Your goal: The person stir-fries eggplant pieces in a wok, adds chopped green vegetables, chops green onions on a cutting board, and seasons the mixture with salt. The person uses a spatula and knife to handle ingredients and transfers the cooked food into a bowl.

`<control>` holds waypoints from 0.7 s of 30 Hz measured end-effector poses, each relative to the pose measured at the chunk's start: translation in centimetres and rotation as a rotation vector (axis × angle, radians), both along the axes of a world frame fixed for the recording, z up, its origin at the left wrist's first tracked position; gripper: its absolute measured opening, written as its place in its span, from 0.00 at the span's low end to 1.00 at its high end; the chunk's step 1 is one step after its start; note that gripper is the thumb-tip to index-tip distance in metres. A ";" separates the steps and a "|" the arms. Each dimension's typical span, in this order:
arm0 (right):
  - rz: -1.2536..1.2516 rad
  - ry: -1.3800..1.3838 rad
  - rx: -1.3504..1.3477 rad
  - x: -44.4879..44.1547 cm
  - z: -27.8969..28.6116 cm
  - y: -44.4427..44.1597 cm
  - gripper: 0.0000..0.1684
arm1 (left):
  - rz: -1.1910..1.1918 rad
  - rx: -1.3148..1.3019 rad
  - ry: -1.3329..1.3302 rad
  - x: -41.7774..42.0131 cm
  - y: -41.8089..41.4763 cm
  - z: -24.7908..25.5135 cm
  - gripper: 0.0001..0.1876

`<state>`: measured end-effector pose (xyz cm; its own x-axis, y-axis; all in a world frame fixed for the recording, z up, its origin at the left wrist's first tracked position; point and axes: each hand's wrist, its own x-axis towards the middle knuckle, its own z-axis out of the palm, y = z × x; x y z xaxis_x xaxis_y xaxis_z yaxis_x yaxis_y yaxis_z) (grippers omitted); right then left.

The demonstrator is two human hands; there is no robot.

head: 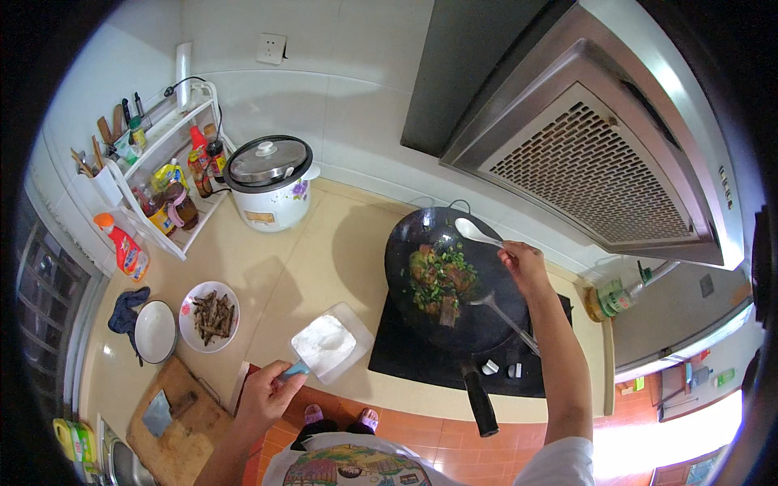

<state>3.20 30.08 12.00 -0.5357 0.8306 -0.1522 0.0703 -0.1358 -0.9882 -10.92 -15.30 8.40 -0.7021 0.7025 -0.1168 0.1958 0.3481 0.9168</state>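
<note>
My left hand [269,390] grips the blue handle of a clear plastic container [363,333], held up near the counter's front edge. White powder or fine grains [324,347] fill it, with a hollow near the middle. My right hand [524,266] holds a white spoon [476,232] by its handle over the far right part of a black wok [402,234]. Whether the spoon's bowl carries anything is hard to tell. Browned chunks of food with chopped greens [442,274] lie in the wok. A metal spatula [512,323] rests there, its handle leaning on the right rim.
The wok sits on a black gas stove [389,349], its handle [480,404] jutting past the front edge. A range hood [595,164] overhangs it. Leftward are a bowl of dark strips [209,346], a white bowl [155,331], a cleaver [157,415] on a cutting board [176,452], and a rice cooker [270,203].
</note>
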 end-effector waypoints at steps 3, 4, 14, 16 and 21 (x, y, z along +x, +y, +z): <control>-0.004 0.005 -0.009 0.9 0.1 -0.5 0.07 | -0.034 0.011 0.010 -0.3 -0.1 -0.9 0.12; -0.014 0.016 -0.015 1.3 0.1 -0.8 0.06 | -0.032 0.023 0.033 -0.3 0.0 -1.4 0.12; -0.059 -0.110 -0.006 6.7 1.2 -3.7 0.06 | -0.076 0.029 0.080 -0.8 0.4 -2.3 0.13; -0.088 -0.133 0.015 7.6 1.3 -4.1 0.07 | -0.094 0.031 0.075 -0.7 0.7 -2.2 0.13; -0.120 -0.145 0.035 9.4 1.3 -3.9 0.07 | -0.115 0.051 0.016 -0.8 1.5 -2.4 0.13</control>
